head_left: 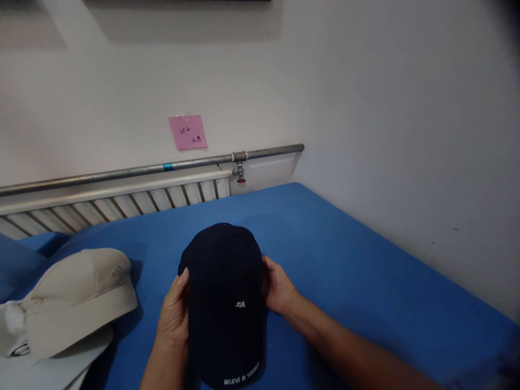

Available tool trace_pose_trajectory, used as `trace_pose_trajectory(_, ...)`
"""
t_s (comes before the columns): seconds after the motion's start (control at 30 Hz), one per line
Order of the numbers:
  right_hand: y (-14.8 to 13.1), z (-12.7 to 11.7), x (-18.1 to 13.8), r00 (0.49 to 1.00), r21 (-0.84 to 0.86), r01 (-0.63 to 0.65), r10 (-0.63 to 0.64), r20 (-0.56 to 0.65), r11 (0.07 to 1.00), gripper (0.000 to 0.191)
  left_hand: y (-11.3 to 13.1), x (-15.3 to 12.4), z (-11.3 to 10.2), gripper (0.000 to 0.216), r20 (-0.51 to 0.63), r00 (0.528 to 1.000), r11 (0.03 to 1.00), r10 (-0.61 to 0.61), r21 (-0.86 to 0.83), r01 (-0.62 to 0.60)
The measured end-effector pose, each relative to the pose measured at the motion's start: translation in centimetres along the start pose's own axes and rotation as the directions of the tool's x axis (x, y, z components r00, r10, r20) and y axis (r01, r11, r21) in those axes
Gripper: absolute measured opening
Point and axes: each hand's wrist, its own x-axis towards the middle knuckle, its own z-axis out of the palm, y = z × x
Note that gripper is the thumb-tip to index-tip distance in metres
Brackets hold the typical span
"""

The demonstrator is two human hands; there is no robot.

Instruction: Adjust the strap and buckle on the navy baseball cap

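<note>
A dark navy baseball cap is held between my two hands above the blue-covered surface, its brim toward me. Small white lettering shows on its front, and more white text runs along the brim's edge. My left hand grips the cap's left side, thumb on the outside and the other fingers hidden behind it. On the opposite side, my right hand closes on the cap's edge, its fingertips partly hidden by the cap. A beige cap lies to the left, on top of a white cap.
The blue sheet spreads to the wall on the right. Behind it run a white radiator and a metal pipe with a red-handled valve. A pink note is stuck on the wall. Blue fabric is bunched at far left.
</note>
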Motion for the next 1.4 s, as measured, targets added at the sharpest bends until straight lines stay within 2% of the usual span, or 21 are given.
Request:
trace_pose_trajectory(0.13, -0.2, 0.2, -0.4, 0.995, 0.0, -0.034, 0.034, 0.095, 0.999, 0.022, 0.3, -0.1, -1.0, 0.03, 0.127, 0.992, 1.0, 0.017, -0.012, -0.016)
trace_pose_trajectory(0.2, -0.2, 0.3, -0.5, 0.991, 0.007, -0.065, 0.064, 0.121, 0.998, 0.025, 0.4, -0.2, -1.1, 0.033, 0.13, 0.991, 1.0, 0.021, -0.025, -0.018)
trace_pose_trajectory(0.23, -0.2, 0.3, -0.5, 0.989, 0.012, -0.079, 0.077, 0.125, 0.997, 0.027, 0.5, -0.3, -1.0, 0.035, 0.091, 0.996, 0.999, 0.026, -0.033, -0.023)
trace_pose_trajectory(0.3, -0.2, 0.3, -0.5, 0.987, 0.018, -0.105, 0.102, 0.124, 0.994, 0.03, 0.5, -0.5, -0.4, 0.036, -0.058, 0.998, 0.999, 0.029, -0.031, -0.031)
trace_pose_trajectory(0.37, -0.2, 0.2, -0.4, 0.987, 0.027, -0.112, 0.108, 0.119, 0.993, 0.031, 0.4, -0.7, 0.4, 0.033, -0.214, 0.976, 1.0, 0.029, 0.007, -0.028)
trace_pose_trajectory(0.43, -0.2, 0.1, -0.3, 0.989, 0.039, -0.105, 0.1, 0.113, 0.994, 0.029, 0.3, -0.8, 1.2, 0.028, -0.297, 0.954, 0.998, 0.042, 0.066, -0.023)
trace_pose_trajectory(0.53, -0.2, 0.0, -0.1, 0.992, 0.059, -0.068, 0.062, 0.106, 0.996, 0.026, 0.2, -0.8, 1.8, 0.019, -0.319, 0.945, 0.99, 0.077, 0.139, -0.033)
trace_pose_trajectory(0.63, -0.3, -0.1, 0.1, 0.992, 0.078, -0.043, 0.033, 0.118, 0.996, 0.022, 0.3, -0.5, 1.8, 0.014, -0.329, 0.942, 0.99, 0.059, 0.143, -0.012)
trace_pose_trajectory(0.83, -0.6, -0.1, 0.3, 0.988, 0.1, 0.01, -0.025, 0.151, 0.995, 0.029, 0.5, -0.7, 1.7, 0.024, -0.402, 0.915, 0.999, 0.012, 0.04, 0.004)
trace_pose_trajectory(0.9, -0.7, 0.0, 0.3, 0.992, 0.091, 0.004, -0.015, 0.123, 0.996, 0.03, 0.5, -0.8, 1.8, 0.029, -0.42, 0.908, 1.0, 0.007, 0.019, 0.001)
trace_pose_trajectory(0.97, -0.7, 0.1, 0.3, 0.995, 0.079, -0.011, 0.003, 0.096, 0.997, 0.03, 0.5, -0.9, 1.9, 0.031, -0.422, 0.906, 1.0, 0.015, 0.019, -0.008)
trace_pose_trajectory(1.1, -0.8, 0.1, 0.3, 0.992, 0.05, -0.01, 0.004, 0.124, 0.999, 0.033, 0.4, -0.7, 1.8, 0.03, -0.407, 0.911, 0.997, 0.063, 0.071, -0.037)
trace_pose_trajectory(1.2, -0.8, 0.2, 0.1, 0.997, 0.019, -0.025, 0.024, 0.076, 0.999, 0.033, 0.3, -0.6, 1.7, 0.028, -0.366, 0.93, 0.996, 0.036, 0.086, -0.005)
trace_pose_trajectory(1.3, -1.0, 0.5, -0.1, 0.999, 0.024, -0.024, 0.023, 0.038, 0.999, 0.031, 0.4, -0.3, 1.3, 0.027, -0.275, 0.96, 0.996, -0.059, 0.043, 0.074)
trace_pose_trajectory(1.4, -1.3, 0.6, -0.2, 0.999, 0.037, -0.015, 0.013, 0.04, 0.999, 0.031, 0.7, 0.1, 0.4, 0.032, -0.087, 0.987, 0.991, -0.136, -0.025, 0.134)
